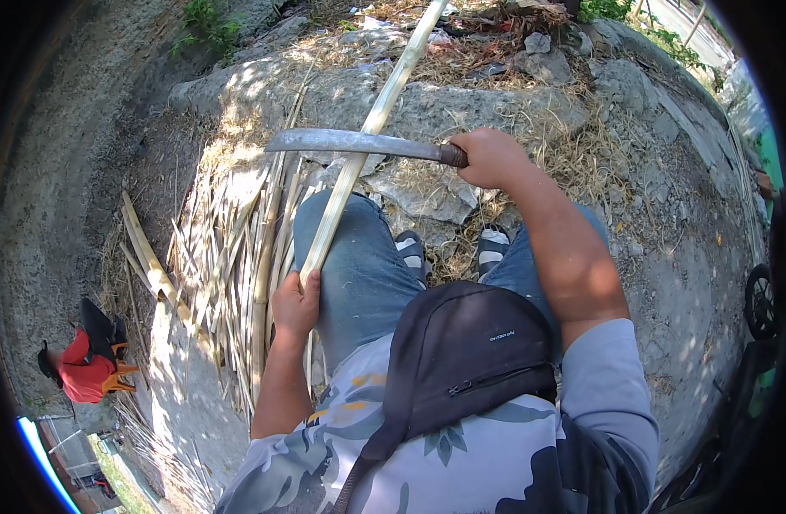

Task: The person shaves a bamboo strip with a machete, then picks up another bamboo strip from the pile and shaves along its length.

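Observation:
My left hand (296, 304) is closed around the lower end of a long, pale split bamboo strip (337, 201), beside my left knee. The strip slants up and away to the right, past the top edge of the view. My right hand (489, 159) grips the dark handle of a machete (358, 142). Its long, slightly curved blade points left and lies across the strip; whether it touches or only passes over it I cannot tell. The strip's far end is out of sight.
A heap of split bamboo strips (230, 257) lies left of my legs, with a wider bamboo piece (157, 278) beyond it. Ahead is a concrete slab (461, 107) with dry shavings and rubble. A person in red (84, 368) sits at far left. A wheel (759, 301) stands at far right.

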A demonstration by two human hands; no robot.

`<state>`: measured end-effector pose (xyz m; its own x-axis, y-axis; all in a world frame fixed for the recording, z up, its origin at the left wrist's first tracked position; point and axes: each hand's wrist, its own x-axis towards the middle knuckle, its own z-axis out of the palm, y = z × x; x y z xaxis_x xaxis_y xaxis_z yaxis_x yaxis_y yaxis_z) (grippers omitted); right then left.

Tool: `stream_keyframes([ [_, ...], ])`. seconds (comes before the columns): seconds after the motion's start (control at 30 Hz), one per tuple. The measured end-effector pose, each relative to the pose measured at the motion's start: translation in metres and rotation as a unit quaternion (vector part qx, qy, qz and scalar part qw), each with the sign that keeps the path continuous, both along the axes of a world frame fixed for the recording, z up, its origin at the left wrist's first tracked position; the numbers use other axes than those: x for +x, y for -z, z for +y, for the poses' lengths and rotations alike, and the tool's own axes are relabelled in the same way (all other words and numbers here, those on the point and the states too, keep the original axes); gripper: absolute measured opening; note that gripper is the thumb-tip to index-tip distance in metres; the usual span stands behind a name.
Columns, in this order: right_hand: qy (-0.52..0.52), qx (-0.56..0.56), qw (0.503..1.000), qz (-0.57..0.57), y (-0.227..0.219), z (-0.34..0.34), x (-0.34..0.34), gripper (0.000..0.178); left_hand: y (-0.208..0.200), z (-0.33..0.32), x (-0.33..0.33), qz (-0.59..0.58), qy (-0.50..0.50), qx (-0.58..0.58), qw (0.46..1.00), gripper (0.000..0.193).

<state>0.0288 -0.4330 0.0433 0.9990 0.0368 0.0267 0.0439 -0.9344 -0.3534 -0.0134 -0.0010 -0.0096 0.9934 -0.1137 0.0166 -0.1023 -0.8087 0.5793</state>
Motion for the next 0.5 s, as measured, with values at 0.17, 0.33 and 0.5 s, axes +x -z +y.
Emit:
stream_keyframes([
  [0.17, -0.002, -0.012, 0.998, 0.054, -0.023, 0.019, -0.004, 0.021, 0.002, 0.004, -0.002, -0.007, -0.009, -0.008, 1.0, 0.059],
  [0.33, -0.093, -0.037, 0.995, 0.012, -0.012, 0.018, -0.005, 0.022, -0.006, -0.005, -0.003, -0.002, -0.014, 0.004, 1.0, 0.06],
  [0.5, -0.075, -0.039, 0.996, 0.03, -0.02, 0.012, -0.005, 0.023, 0.001, 0.001, -0.002, -0.012, -0.006, -0.015, 1.0, 0.06],
])
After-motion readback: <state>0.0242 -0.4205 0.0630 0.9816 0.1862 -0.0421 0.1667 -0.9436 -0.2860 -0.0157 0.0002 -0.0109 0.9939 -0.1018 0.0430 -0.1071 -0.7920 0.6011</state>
